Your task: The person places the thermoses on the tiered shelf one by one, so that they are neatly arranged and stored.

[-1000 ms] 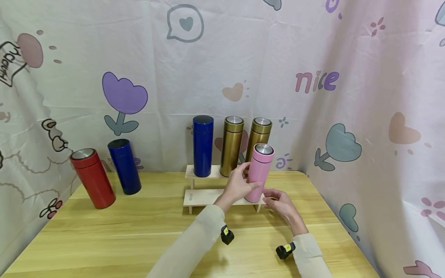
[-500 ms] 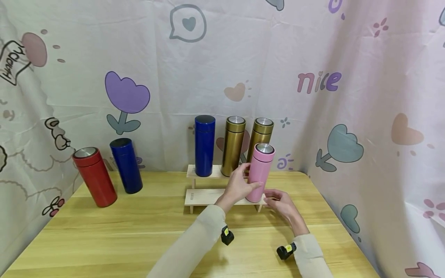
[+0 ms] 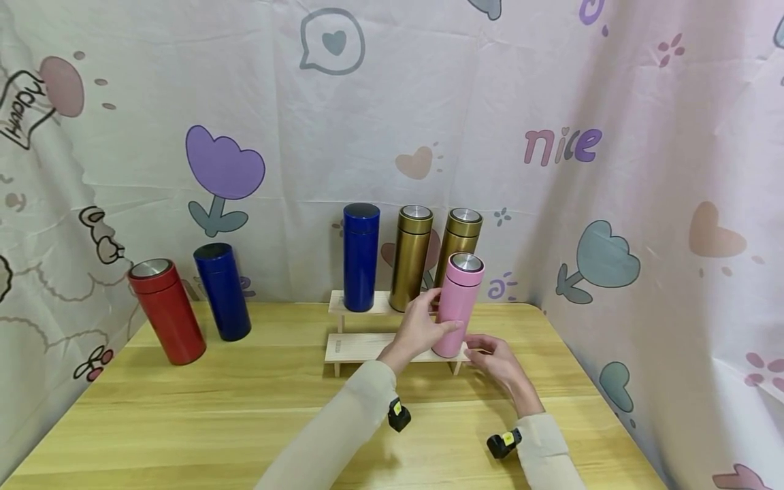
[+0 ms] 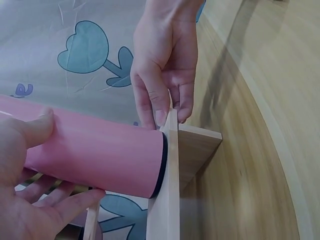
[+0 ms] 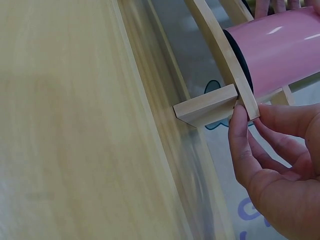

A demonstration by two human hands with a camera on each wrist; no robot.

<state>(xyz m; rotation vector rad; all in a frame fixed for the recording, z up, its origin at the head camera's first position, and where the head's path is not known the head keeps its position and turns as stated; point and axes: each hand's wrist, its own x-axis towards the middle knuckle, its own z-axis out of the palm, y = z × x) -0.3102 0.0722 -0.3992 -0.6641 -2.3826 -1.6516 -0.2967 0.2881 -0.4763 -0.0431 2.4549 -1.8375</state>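
A pink thermos bottle (image 3: 461, 296) with a steel-topped lid stands on the right end of the lower step of a two-step wooden stand (image 3: 360, 348). My left hand (image 3: 421, 329) grips its body from the left, thumb in front and fingers behind. Its black base meets the step board in the left wrist view. Low on the right, my right hand (image 3: 497, 361) pinches the right end of that board (image 5: 246, 100) between thumb and fingers. Behind, on the upper step, are a blue thermos (image 3: 359, 262) and two gold ones, the rear gold thermos (image 3: 456, 235) partly hidden by the pink bottle.
On the table's left side stand a red thermos (image 3: 168, 320) and another blue thermos (image 3: 224, 299). A patterned curtain (image 3: 343, 136) hangs behind the wooden table (image 3: 245, 408) and along both sides. Each wrist carries a small black camera (image 3: 399, 414).
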